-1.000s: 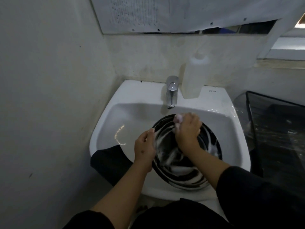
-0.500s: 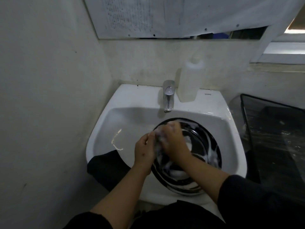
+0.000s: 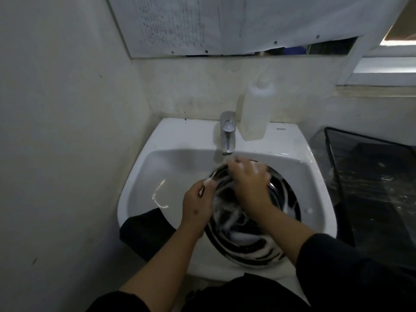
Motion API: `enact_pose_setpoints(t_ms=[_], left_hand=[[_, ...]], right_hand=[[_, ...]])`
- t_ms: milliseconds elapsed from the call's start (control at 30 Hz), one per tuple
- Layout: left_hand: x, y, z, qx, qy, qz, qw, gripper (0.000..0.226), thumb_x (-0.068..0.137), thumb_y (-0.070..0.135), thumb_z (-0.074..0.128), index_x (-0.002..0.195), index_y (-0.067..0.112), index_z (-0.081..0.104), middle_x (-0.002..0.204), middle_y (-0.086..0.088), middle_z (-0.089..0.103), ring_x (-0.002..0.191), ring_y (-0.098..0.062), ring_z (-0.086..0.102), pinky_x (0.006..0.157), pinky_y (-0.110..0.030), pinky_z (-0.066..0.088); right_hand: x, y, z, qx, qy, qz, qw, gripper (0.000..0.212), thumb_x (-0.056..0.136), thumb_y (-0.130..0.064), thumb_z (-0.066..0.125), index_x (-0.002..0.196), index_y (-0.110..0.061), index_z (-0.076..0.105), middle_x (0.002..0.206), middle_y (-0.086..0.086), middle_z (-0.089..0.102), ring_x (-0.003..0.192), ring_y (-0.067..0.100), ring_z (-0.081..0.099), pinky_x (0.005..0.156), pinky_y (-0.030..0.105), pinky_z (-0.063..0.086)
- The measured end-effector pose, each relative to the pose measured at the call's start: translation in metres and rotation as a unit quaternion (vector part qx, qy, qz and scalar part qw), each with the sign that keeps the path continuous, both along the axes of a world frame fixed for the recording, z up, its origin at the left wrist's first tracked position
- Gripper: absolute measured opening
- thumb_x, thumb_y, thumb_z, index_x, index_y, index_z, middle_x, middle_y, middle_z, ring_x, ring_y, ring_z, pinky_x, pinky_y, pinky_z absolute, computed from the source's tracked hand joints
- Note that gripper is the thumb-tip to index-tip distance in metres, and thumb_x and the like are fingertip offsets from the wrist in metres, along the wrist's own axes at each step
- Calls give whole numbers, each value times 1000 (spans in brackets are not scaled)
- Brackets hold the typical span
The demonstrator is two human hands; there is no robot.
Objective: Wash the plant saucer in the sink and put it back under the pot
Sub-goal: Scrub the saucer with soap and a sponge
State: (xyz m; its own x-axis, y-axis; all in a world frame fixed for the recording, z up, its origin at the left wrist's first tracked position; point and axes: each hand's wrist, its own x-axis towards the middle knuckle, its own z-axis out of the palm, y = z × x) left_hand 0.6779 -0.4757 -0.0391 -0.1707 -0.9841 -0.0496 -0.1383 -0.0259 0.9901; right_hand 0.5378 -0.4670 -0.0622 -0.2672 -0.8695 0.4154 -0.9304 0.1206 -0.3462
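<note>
In sink point(image 3: 144, 176): soapy black saucer point(image 3: 252, 242) propped tilted for reach. Left hand point(image 3: 197, 207) grip clamped on rim, steadying. Right hand point(image 3: 249, 183) scrubbing inside; grip state unclear, motion blur.

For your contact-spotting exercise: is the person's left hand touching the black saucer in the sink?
Touching. The head view shows the left hand gripping the left rim of the soapy saucer, fingers curled over its edge with no gap.
</note>
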Motion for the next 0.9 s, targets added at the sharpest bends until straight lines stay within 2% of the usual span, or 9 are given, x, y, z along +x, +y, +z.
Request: enact_pose_setpoints(t_ms=[100, 167, 300, 400, 533, 600, 700, 800, 900], left_hand=[[2, -2, 3, -18, 1, 14, 1000, 22, 96, 23, 51, 80, 30, 64, 78, 11, 66, 70, 8, 59, 66, -11, 46], [-1, -2, 2, -17, -5, 8, 1000, 22, 96, 23, 51, 80, 31, 64, 79, 12, 67, 71, 7, 59, 67, -11, 47], [-5, -3, -5, 14, -6, 25, 1000, 26, 97, 23, 48, 77, 29, 64, 75, 7, 66, 71, -5, 59, 61, -13, 47], [-2, -6, -10, 80, 25, 78, 993, 27, 97, 23, 48, 76, 22, 64, 74, 0, 65, 71, -13, 60, 64, -23, 50], [-2, -7, -11, 79, 21, 85, 993, 29, 96, 25, 50, 70, 18, 62, 73, -1, 63, 74, -18, 58, 72, -32, 47], [-6, -7, -10, 58, 1, 74, 996, 30, 96, 25, 49, 69, 19, 61, 72, 0, 62, 71, -15, 57, 69, -29, 46], [-7, -11, -12, 61, -14, 82, 995, 31, 96, 24, 49, 68, 16, 60, 70, -4, 61, 67, -15, 55, 64, -29, 45], [4, -17, -14, 114, 17, 149, 982, 32, 96, 26, 49, 69, 14, 60, 70, -3, 61, 67, -16, 56, 59, -23, 46], [10, -19, -15, 154, 50, 196, 967, 26, 96, 29, 50, 79, 15, 64, 79, -4, 64, 71, -15, 59, 67, -24, 47]], right_hand=[[-27, 12, -2, 35, -83, -136, 987, 58, 80, 3, 58, 128, -26, 44, 142, 19, 39, 109, 52, 39, 89, 58, 36], [-16, 15, -2, 82, -117, -132, 981, 60, 86, -5, 55, 138, -26, 35, 151, 18, 23, 125, 48, 28, 100, 56, 30], [35, 17, -8, 61, -13, 107, 992, 57, 77, -21, 56, 129, -3, 40, 134, 31, 45, 118, 42, 49, 95, 43, 41], [24, 19, -11, 109, 41, 231, 966, 62, 74, -22, 54, 129, 4, 43, 133, 29, 48, 125, 44, 43, 103, 43, 33], [-20, 18, -16, 117, -36, 84, 989, 67, 86, 0, 52, 146, -13, 24, 156, 13, 14, 145, 27, 5, 116, 42, 17], [-10, 13, -9, 116, -87, 64, 987, 62, 90, 0, 48, 146, -12, 24, 155, 14, 15, 144, 27, 12, 114, 40, 22], [25, 23, -7, 101, -77, 231, 965, 44, 86, -9, 56, 129, -5, 50, 142, 20, 41, 135, 32, 35, 108, 31, 29], [26, 45, 5, 152, -141, 308, 929, 19, 80, -19, 59, 84, -4, 70, 95, 17, 69, 94, 26, 64, 75, 16, 43], [-8, 43, 2, 148, -127, 310, 931, 16, 70, -21, 61, 61, -8, 65, 53, 2, 50, 49, 12, 46, 50, 21, 34]])
